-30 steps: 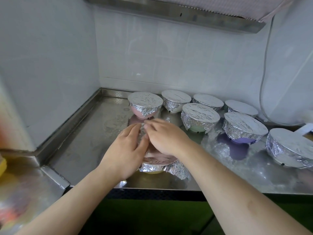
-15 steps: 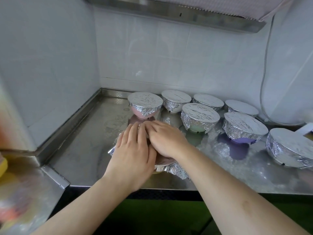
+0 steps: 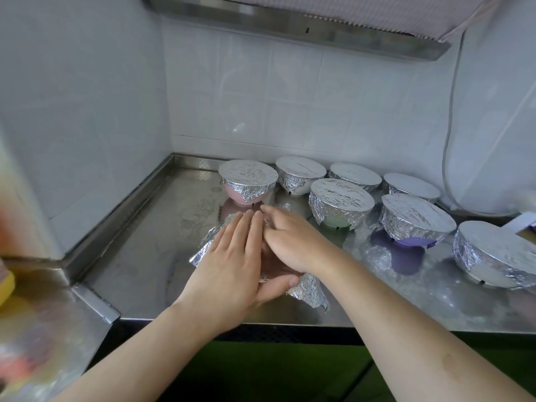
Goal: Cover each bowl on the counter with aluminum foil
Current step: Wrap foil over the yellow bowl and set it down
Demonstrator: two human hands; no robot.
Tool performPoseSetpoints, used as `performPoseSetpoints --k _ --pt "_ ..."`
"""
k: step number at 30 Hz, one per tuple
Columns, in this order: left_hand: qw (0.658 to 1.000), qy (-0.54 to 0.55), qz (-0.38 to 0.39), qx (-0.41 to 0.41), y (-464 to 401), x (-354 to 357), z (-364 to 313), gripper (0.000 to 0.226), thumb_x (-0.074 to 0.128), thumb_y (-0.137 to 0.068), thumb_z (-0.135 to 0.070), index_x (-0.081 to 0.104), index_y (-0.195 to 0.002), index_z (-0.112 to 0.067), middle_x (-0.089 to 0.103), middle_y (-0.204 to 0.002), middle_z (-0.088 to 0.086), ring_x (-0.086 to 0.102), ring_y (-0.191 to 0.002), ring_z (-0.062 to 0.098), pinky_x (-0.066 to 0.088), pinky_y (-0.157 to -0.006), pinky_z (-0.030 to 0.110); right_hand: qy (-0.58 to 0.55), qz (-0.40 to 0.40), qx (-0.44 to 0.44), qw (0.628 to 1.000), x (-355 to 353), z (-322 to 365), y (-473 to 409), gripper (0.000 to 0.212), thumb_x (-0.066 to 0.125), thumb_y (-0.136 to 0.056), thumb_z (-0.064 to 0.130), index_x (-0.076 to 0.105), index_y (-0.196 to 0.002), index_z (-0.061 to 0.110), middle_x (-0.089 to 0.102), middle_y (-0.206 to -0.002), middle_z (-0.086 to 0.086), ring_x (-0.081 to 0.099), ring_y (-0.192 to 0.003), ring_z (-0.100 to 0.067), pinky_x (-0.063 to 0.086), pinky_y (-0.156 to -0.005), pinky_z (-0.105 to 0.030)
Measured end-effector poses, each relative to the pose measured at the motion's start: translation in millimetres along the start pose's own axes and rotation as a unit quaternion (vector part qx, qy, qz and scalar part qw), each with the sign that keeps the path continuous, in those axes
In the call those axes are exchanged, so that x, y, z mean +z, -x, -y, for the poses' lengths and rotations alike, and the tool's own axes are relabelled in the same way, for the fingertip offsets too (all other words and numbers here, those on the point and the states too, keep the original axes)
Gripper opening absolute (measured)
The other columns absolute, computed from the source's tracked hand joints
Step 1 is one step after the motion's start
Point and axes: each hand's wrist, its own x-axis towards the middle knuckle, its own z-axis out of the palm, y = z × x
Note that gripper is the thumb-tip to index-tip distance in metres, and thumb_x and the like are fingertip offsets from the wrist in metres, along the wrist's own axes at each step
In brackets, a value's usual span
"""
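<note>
Near the counter's front edge a bowl lies under a loose sheet of aluminum foil [image 3: 309,288], almost wholly hidden by my hands. My left hand [image 3: 232,265] lies flat on top of the foil, fingers together, thumb tucked under its near side. My right hand [image 3: 290,239] presses the foil down on the right half, fingertips touching those of my left. Foil edges stick out at the left [image 3: 207,245] and near right. Behind stand several foil-covered bowls: a pink one [image 3: 246,179], a white one [image 3: 300,174], a green one [image 3: 340,203], a purple one [image 3: 414,224].
The steel counter [image 3: 139,250] has a raised lip along the left and back against tiled walls. A further covered bowl [image 3: 493,253] stands at the far right. A grey cable [image 3: 446,158] hangs down the right wall. A yellow object [image 3: 5,285] sits at the left edge.
My left hand has slid from the bowl's left side up onto the top of the foil and flattened. The foil's left edge now flares out. My right hand stays pressing on top.
</note>
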Motion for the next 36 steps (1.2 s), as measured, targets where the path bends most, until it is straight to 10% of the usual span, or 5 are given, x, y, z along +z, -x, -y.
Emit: performPoseSetpoints --k 15,27,36 --pt "0.999 0.001 -0.042 0.031 -3.0 12.8 6.5 0.123 0.041 -0.08 -0.093 0.042 -0.152 0.007 0.047 -0.156 0.024 0.044 -0.148 0.038 0.039 -0.12 0.053 0.016 -0.001 0.005 1.0 7.4 -18.4 28.3 0.084 0.044 -0.101 0.064 0.017 -0.168 0.021 0.016 -0.174 0.008 0.01 -0.161 -0.014 0.015 -0.13 -0.04" --pt "0.984 0.166 -0.066 0.012 1.3 -9.4 3.4 0.114 0.052 -0.078 -0.094 0.029 -0.162 -0.02 0.028 -0.169 -0.004 0.025 -0.156 0.013 0.03 -0.123 0.034 -0.023 -0.055 0.021 0.998 13.8 -32.4 19.4 0.035 0.038 -0.11 0.05 0.053 -0.126 0.023 0.057 -0.128 0.001 0.052 -0.125 -0.022 0.043 -0.106 -0.048" --pt "0.986 0.134 -0.096 0.036 -0.9 1.1 5.9 0.096 0.054 -0.084 -0.087 0.055 -0.143 -0.011 0.052 -0.151 0.001 0.055 -0.136 0.018 0.048 -0.103 0.028 -0.04 -0.089 0.009 0.995 14.0 -25.0 25.9 0.054 0.038 -0.112 0.046 0.043 -0.159 0.02 0.044 -0.163 0.001 0.039 -0.15 -0.017 0.031 -0.123 -0.039"
